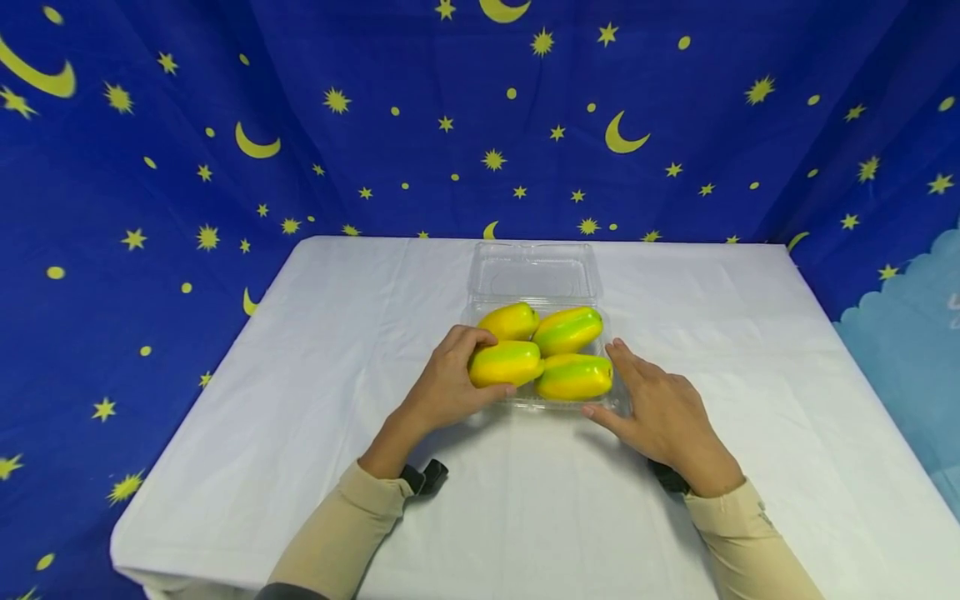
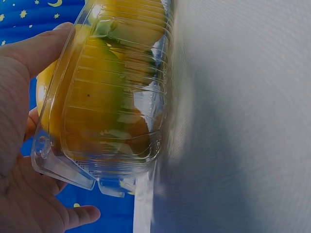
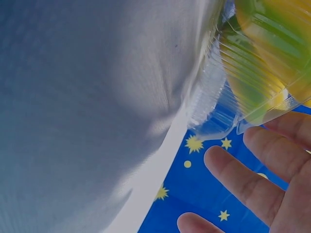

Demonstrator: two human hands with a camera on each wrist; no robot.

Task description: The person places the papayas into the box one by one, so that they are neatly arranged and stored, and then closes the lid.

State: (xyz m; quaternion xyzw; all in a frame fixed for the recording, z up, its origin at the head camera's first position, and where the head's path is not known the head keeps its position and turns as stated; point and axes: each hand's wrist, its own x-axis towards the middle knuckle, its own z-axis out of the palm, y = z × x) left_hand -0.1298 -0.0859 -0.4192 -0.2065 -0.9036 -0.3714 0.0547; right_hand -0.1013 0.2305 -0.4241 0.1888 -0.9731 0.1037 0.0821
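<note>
On the white-covered worktop (image 1: 300, 433), a clear plastic clamshell box (image 1: 534, 275) with its lid laid back is seen holding four yellow-green fruits. The near-left fruit (image 1: 504, 363) is gripped by the left hand (image 1: 447, 385), fingers and thumb curled round it. The box's right edge is touched by the right hand (image 1: 660, 412), held flat with straight fingers.

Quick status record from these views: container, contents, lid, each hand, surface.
container: clear plastic clamshell, on the table near its middle
contents: four yellow-green fruits, two rows of two
lid: open, lying back behind the tray
left hand: curled round the near-left fruit
right hand: fingers straight, at the clamshell's right edge
surface: white tablecloth
backdrop: blue cloth with yellow stars and moons
</note>
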